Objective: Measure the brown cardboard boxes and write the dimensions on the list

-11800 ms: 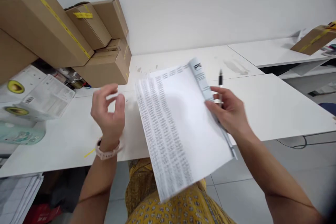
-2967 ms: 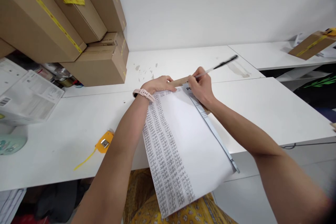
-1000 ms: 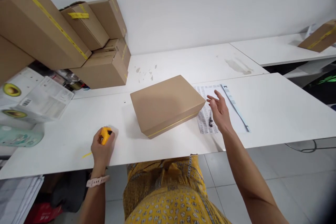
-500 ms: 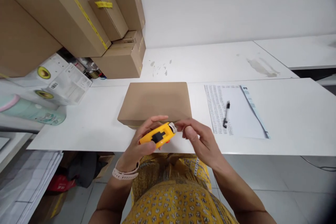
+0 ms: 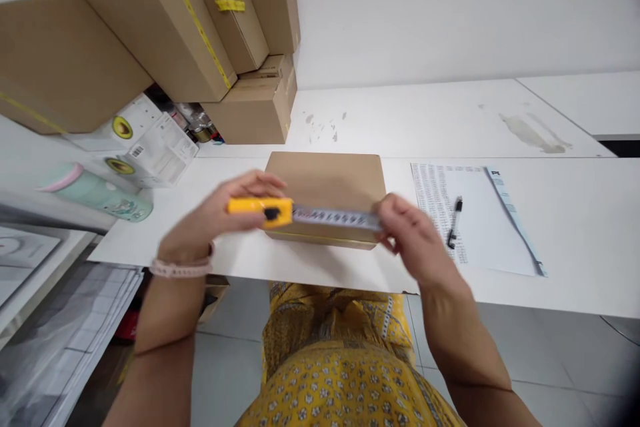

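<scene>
A flat brown cardboard box [image 5: 327,180] lies on the white table [image 5: 410,120] in front of me. My left hand [image 5: 220,213] is closed round the yellow case of a tape measure [image 5: 260,209], held over the box's left front corner. My right hand [image 5: 410,237] pinches the free end of the tape [image 5: 333,217], which stretches from the case across the box's front edge to its right corner. Both hands are slightly blurred.
A printed sheet [image 5: 470,217] with a black pen [image 5: 454,221] on it lies right of the box. Stacked cardboard boxes [image 5: 165,33] lean at the back left, with white avocado-print cartons [image 5: 145,140] and a mint bottle [image 5: 95,190] beside them. Paper stacks [image 5: 75,327] sit lower left.
My hands have moved apart and the tape has come out of the yellow case across the box's front. One second ago my left hand was picking the case off the table.
</scene>
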### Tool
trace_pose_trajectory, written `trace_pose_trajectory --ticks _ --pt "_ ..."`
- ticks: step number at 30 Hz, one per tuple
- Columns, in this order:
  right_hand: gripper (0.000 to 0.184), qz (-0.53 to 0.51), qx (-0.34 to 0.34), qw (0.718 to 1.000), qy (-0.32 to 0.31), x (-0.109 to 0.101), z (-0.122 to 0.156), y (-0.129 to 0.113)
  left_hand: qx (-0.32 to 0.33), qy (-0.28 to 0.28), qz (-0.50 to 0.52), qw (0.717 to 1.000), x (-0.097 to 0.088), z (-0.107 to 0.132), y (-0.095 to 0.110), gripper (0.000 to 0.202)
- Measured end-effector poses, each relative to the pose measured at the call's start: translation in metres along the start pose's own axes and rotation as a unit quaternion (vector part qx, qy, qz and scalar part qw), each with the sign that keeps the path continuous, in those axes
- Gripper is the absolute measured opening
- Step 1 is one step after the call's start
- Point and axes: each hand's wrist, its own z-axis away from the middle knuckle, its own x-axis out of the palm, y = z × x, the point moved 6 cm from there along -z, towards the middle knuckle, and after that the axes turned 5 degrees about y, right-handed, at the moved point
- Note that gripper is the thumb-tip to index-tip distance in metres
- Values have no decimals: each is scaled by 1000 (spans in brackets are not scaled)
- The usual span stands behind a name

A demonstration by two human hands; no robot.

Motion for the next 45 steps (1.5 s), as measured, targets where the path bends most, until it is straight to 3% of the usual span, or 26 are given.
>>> trace_pose_trajectory --ticks 2,5,7,9,13,18,23,33,39,45 --pt "38 -17 -8 994 105 -33 -16 -1 -4 20 -59 998 -48 -15 -9 52" --pt "42 -9 26 987 155 -64 -37 18 -56 -5 -91 994 -99 -38 -42 54" --pt "44 7 46 987 154 -72 -47 36 -88 -16 -92 992 -117 -50 -65 59" --pt "46 32 47 986 158 -75 -54 51 -108 -30 -90 990 -123 -58 -82 63" --pt "45 63 13 981 182 -75 -59 66 -113 -58 -78 989 -122 -69 -96 63" --pt "39 73 -27 978 194 -66 -66 67 -115 -98 -43 988 -113 -80 -95 64" --pt "40 72 10 975 210 -67 -67 61 -117 -110 12 987 -92 -82 -87 58" --pt "36 101 62 962 244 -113 -70 45 -144 -68 68 985 -43 -54 -78 55" --pt "35 107 74 966 224 -113 -75 43 -153 -77 64 983 -36 -30 -75 64" --pt "38 118 68 966 220 -113 -78 42 -153 -84 54 983 -36 -26 -77 66"
